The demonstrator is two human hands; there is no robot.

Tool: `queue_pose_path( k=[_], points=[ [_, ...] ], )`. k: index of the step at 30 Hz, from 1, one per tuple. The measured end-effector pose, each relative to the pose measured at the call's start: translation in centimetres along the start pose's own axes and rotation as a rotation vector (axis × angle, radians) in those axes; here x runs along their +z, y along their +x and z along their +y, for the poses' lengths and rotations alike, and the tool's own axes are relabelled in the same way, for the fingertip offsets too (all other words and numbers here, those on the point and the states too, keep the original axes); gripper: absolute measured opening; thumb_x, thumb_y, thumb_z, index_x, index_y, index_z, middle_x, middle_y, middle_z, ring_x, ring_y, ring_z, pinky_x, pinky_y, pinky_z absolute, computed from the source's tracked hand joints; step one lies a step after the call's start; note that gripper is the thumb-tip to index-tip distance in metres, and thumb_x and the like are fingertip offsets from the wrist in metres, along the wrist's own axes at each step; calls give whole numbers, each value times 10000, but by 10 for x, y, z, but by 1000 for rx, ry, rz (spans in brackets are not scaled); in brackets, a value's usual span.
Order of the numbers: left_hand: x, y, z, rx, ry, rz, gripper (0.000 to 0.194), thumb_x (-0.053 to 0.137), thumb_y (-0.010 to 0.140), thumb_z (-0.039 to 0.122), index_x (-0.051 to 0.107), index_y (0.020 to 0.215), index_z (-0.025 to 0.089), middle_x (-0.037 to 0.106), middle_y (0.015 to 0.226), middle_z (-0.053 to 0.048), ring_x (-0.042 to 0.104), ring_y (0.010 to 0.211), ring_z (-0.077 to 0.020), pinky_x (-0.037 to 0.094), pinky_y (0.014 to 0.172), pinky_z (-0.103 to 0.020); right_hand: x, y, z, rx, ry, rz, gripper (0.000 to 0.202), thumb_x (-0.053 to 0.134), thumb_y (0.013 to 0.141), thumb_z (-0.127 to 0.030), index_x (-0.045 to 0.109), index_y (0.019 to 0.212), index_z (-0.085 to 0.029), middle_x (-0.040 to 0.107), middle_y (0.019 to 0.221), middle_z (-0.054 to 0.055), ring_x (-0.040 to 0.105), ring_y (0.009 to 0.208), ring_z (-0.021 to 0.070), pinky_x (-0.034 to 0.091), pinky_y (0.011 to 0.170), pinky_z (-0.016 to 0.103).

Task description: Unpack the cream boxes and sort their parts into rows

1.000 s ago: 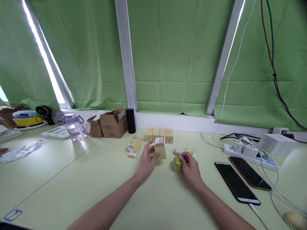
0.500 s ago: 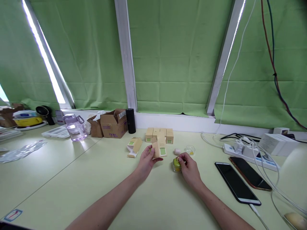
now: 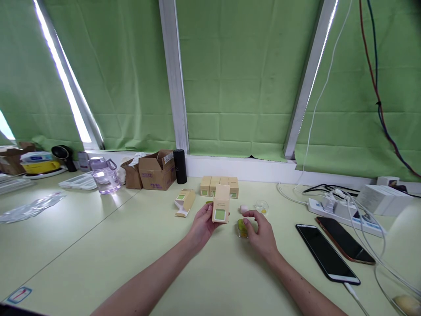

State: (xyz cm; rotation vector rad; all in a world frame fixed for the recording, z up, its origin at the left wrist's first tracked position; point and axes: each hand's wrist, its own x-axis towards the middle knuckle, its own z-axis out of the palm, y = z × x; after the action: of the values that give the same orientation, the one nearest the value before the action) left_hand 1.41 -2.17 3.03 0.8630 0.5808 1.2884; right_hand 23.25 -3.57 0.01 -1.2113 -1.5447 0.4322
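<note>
My left hand (image 3: 201, 226) is closed around a small kraft cardboard box (image 3: 221, 206), which stands upright with its flap up and a green square on its front. A bit of yellow-green shows behind the left fingertips; I cannot make out what it is. Close by, my right hand (image 3: 261, 235) is over a small clear container with a green lid (image 3: 242, 228), its thumb and index finger apart at the lid's edge. Behind that hand lie a pale pink cylinder (image 3: 244, 209) and a clear cup-like piece (image 3: 262, 206). An opened kraft box (image 3: 185, 202) rests left of my left hand.
Several closed kraft boxes (image 3: 205, 186) stand in a row behind. Farther left are a black cylinder (image 3: 179, 166), a brown carton (image 3: 157, 171) and a purple water bottle (image 3: 105, 176). Phones (image 3: 327, 252), a power strip (image 3: 345, 216) and white cables occupy the right side.
The kraft box in my left hand has turned upright, its front now facing me. My right fingers have loosened from the green-lidded container, which stays in place.
</note>
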Motion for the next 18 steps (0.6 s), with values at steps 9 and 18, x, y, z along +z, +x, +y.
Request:
queue_pose_path(
  k=[9,18],
  points=[
    [10,-8,-1,-26,45,-37,371,723,925,429,631,1166,162,743,1193,-156,770,993,-298,620,797,-384,4,-9,-30,-139,-36,-60,290,639,916,-465,675,1154,-304,715,1143,78,559,1167,329,448,1003,516],
    [7,-9,-8,-70,143,-60,435,742,893,507,649,1175,190,765,1089,-108,755,892,-219,579,729,-290,12,-13,-31,-9,107,-118,383,655,892,-578,690,1150,-297,677,1165,100,554,1148,335,479,972,509]
  ],
)
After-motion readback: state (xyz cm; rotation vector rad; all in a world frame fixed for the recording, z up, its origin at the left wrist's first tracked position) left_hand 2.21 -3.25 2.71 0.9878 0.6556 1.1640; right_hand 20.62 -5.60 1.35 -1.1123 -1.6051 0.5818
